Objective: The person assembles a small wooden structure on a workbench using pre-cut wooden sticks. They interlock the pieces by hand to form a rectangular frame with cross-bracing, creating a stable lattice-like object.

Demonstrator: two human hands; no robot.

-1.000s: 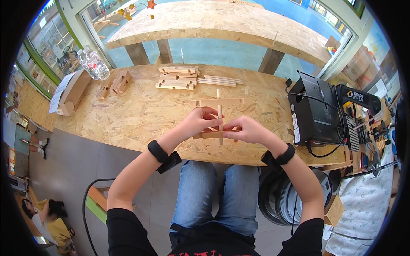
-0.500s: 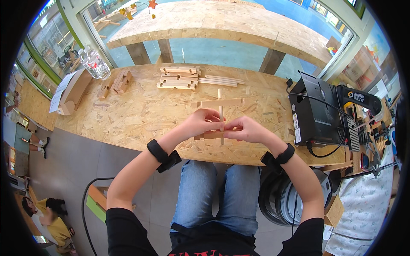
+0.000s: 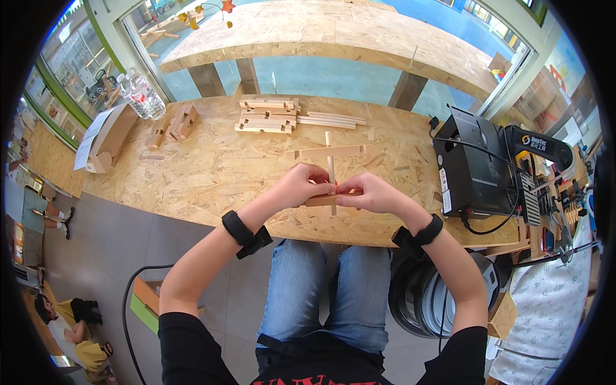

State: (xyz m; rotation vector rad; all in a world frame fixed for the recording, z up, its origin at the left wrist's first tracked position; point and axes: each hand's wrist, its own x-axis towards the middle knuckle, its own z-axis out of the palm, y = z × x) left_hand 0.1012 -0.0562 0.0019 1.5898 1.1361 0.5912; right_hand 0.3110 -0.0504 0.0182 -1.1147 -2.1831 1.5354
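Observation:
In front of me a pale round dowel (image 3: 330, 165) runs away from my lap, crossing a flat wooden bar (image 3: 350, 151) near its far end. A second wooden bar (image 3: 319, 202) crosses the dowel close to its near end. My left hand (image 3: 309, 181) is closed, thumb and fingers pinching at the dowel beside the near bar. From the other side, my right hand (image 3: 364, 192) is closed on the near bar, with its fingertips meeting the left ones. The fingers partly hide the joint between dowel and bar.
Notched wooden bars (image 3: 266, 116) and thin sticks (image 3: 330, 120) lie at the back of the chipboard table (image 3: 212, 173). Farther left are wooden blocks (image 3: 183, 122), a cardboard box (image 3: 114, 141) and plastic bottles (image 3: 142, 96). A black machine (image 3: 471, 170) with cables stands right.
The wooden pieces have shifted very slightly left and away from me. My right hand has edged left, closer to my left fingertips. At lower left, another person has changed posture.

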